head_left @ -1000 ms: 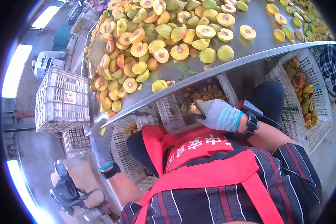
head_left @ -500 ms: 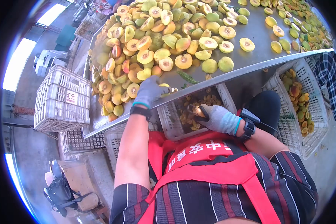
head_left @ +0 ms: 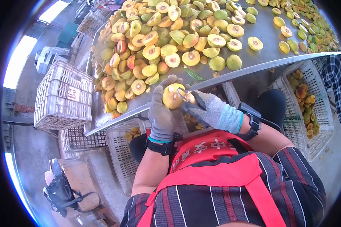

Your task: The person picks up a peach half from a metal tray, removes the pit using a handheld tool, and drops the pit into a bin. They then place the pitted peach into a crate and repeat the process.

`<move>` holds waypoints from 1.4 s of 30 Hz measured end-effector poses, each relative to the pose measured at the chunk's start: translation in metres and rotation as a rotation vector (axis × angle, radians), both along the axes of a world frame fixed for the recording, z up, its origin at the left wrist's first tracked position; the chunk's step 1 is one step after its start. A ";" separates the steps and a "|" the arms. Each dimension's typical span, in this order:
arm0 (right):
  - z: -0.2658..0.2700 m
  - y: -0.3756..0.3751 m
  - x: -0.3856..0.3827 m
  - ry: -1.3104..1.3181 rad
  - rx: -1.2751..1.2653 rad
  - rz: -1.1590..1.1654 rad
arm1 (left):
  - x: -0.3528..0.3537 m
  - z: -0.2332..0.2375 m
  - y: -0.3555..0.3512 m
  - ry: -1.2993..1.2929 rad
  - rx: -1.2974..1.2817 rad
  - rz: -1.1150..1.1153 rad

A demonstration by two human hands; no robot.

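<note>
My left hand (head_left: 163, 113), in a grey glove, is closed around a yellow peach half (head_left: 172, 96) with its cut face turned toward my right hand. My right hand (head_left: 216, 112), gloved in light grey, grips a small pitting tool (head_left: 191, 99) with a curved metal loop and a tan handle. The loop touches the cut face near the stone. Both hands are over the table's near edge. A big heap of halved peaches (head_left: 151, 52) lies just beyond them, many showing stones in their cut faces.
The metal table (head_left: 250, 62) has a raised rim. Below it are a crate partly hidden by my hands (head_left: 231, 94), another crate (head_left: 119, 151) at left and a crate of peach pieces (head_left: 318, 142) at right. A white crate (head_left: 64, 98) stands left. A green leaf (head_left: 194, 74) lies near the rim.
My left hand has come back from the heap's edge with a peach half. My right hand has moved up and left, bringing the pitting tool against that half.
</note>
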State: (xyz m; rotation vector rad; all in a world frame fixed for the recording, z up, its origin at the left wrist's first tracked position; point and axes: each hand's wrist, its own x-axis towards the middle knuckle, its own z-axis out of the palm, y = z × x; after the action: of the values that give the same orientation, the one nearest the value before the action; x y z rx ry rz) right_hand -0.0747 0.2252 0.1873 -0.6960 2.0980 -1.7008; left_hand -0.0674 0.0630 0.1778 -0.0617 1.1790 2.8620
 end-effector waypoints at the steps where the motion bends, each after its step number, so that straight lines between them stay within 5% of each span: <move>1: -0.007 -0.003 0.000 -0.001 0.002 -0.001 | 0.002 0.003 0.002 0.008 -0.093 0.039; 4: -0.018 -0.008 0.003 0.178 -0.006 -0.078 | 0.006 0.004 0.006 0.050 -0.271 0.113; 10: -0.013 -0.025 0.018 -0.139 -0.186 -0.137 | 0.012 -0.001 0.019 0.101 -0.411 0.271; 12: -0.011 -0.026 0.016 -0.286 -0.101 0.010 | 0.014 0.004 0.020 0.086 -0.421 0.295; 13: -0.051 -0.034 0.011 0.281 0.130 0.039 | 0.015 0.012 0.017 0.061 -0.548 0.221; 14: -0.046 -0.030 0.009 0.280 0.133 0.040 | 0.015 0.017 0.016 0.037 -0.673 0.147; 16: -0.032 -0.022 0.011 0.326 0.183 0.108 | 0.013 0.017 0.014 -0.102 -0.525 0.143; 18: -0.022 -0.021 0.010 0.202 0.048 0.083 | 0.010 0.018 0.007 -0.176 -0.649 0.027; 20: 0.010 -0.015 0.008 -0.584 0.190 0.253 | 0.008 0.014 0.005 -0.179 -0.656 0.019; 22: -0.013 -0.026 0.012 -0.587 0.160 0.203 | 0.006 0.013 0.005 -0.110 -0.710 0.040; 24: -0.055 -0.046 0.013 0.425 -0.197 -0.122 | 0.006 0.004 0.014 -0.025 -0.739 0.164; 25: -0.057 -0.040 0.014 0.425 -0.198 -0.126 | 0.005 0.000 0.018 0.065 -0.764 0.286; 27: -0.006 -0.017 0.015 -0.658 -0.066 0.245 | 0.008 -0.004 0.020 0.026 -0.677 0.268; 32: -0.004 0.002 0.003 -0.668 -0.011 0.388 | 0.013 -0.004 0.013 0.008 -0.435 0.036; 34: -0.016 0.007 0.002 -0.410 -0.260 0.509 | 0.012 -0.005 0.003 0.043 -0.429 -0.057; 36: -0.016 0.008 0.002 -0.177 -0.212 0.578 | 0.009 -0.005 -0.004 0.021 -0.363 -0.206; 39: -0.020 0.006 0.003 -0.454 -0.247 0.497 | 0.002 0.004 -0.007 -0.052 -0.496 -0.231; 42: -0.021 0.001 0.004 -0.149 -0.291 0.512 | -0.002 0.024 -0.008 -0.115 -0.663 -0.329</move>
State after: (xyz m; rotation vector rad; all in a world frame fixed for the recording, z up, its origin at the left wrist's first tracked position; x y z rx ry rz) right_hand -0.0708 0.2263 0.1660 -1.0482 1.4227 -1.7009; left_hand -0.0696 0.0551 0.2020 -0.0474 1.8473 2.0641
